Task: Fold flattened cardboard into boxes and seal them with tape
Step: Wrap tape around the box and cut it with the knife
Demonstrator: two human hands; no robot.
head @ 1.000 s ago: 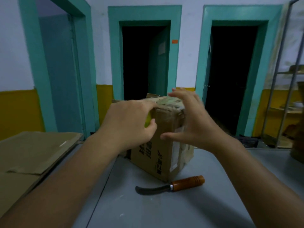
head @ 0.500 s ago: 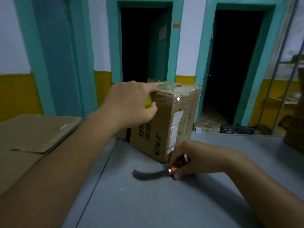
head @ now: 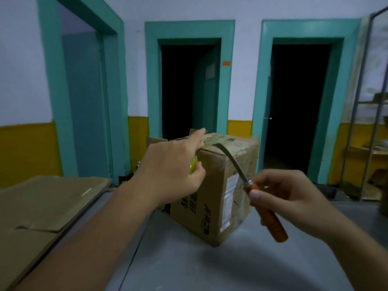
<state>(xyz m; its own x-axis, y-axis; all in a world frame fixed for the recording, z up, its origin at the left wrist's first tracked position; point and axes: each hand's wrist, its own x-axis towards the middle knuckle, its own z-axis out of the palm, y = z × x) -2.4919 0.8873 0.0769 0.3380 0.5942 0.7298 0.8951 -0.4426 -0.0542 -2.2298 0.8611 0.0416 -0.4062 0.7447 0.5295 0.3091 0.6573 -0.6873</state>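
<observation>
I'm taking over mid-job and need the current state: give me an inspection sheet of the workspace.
Surface: grey table, a few pale specks.
Job's things: cardboard box stands upright on the table, top covered in tape; flattened cardboard stacked at the left.
Clutter: nothing seen.
Grippers: left hand grips a yellow-green roll, probably tape, with its index finger on the box top; right hand holds a curved knife by its orange handle, blade tip at the box's top edge.
Cables: nothing seen.
Surroundings: teal-framed doorways behind; metal shelf rack at the right.
</observation>
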